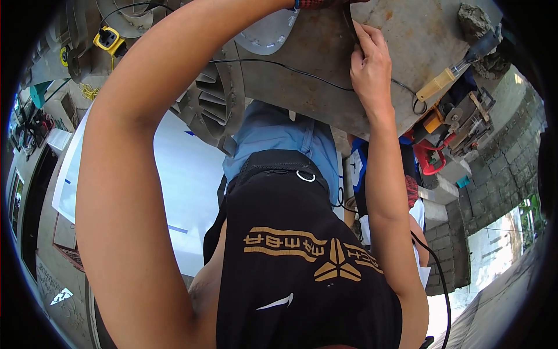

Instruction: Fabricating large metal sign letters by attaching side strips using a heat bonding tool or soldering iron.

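My right hand reaches up onto a rusty grey metal plate. Its fingers are bent around the lower end of a thin dark bar that lies on the plate. My left arm stretches across the view to the top edge, where only a bit of red and dark textured covering shows at the wrist; the left hand itself is cut off there. A black cable runs over the plate just under my right hand. My black shirt and blue jeans fill the middle.
A tool with a yellow wooden handle lies at the plate's right edge, next to orange and red power tools. A yellow plug, a finned grey metal housing, a white board and a block wall surround me.
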Tool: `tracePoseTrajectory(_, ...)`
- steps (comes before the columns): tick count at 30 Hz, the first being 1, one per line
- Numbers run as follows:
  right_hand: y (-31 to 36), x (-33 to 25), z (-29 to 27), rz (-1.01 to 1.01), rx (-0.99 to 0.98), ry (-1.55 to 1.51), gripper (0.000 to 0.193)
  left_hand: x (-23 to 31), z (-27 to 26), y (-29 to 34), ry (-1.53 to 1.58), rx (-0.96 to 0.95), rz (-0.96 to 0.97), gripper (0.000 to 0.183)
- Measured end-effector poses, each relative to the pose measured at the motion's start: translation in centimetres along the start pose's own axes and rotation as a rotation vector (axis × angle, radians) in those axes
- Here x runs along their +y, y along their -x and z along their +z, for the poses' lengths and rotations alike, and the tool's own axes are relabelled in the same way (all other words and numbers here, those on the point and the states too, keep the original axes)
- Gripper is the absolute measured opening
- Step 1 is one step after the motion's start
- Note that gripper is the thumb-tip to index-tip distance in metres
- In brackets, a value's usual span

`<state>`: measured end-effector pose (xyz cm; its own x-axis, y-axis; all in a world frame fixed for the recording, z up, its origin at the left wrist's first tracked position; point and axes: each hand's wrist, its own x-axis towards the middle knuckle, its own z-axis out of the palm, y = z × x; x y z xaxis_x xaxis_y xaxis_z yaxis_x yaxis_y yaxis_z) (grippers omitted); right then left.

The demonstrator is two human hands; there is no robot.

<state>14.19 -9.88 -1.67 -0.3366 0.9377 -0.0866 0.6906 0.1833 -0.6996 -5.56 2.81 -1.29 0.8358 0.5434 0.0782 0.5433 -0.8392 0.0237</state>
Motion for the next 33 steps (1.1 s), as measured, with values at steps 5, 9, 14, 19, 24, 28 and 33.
tracePoseTrajectory(5, 0.2, -0.8, -0.1, 0.071, -0.032, -0.059, 0.053, 0.0, 0.5, 0.1, -0.004, -0.011, -0.003, 0.015)
tracePoseTrajectory(9, 0.2, -1.1, -0.1, 0.093, -0.043, -0.086, 0.051, 0.0, 0.3, 0.5, -0.010, -0.021, -0.016, 0.015)
tracePoseTrajectory(14, 0.3, -0.5, -0.1, 0.026, -0.030, -0.041, 0.047, 0.1, 0.2, 0.4, 0.015, 0.014, -0.020, 0.014)
tracePoseTrajectory(19, 0.4, -0.6, 0.2, 0.036, -0.024, -0.028, 0.046, 0.3, 0.6, 0.9, 0.038, 0.083, -0.038, 0.014)
tracePoseTrajectory(24, 0.6, -0.6, 0.2, 0.080, -0.025, -0.050, 0.048, 10.7, -1.4, 3.0, 0.538, 0.372, -0.912, 0.036)
tracePoseTrajectory(28, 0.7, 0.0, 0.8, 0.015, -0.012, -0.033, 0.041, 15.3, -0.5, 2.1, 1.067, 0.257, -1.447, 0.046)
tracePoseTrajectory(33, 0.5, 0.0, 0.9, 0.000, 0.024, -0.037, 0.030, 15.7, 1.2, 1.2, 1.136, 0.309, -1.566, 0.047)
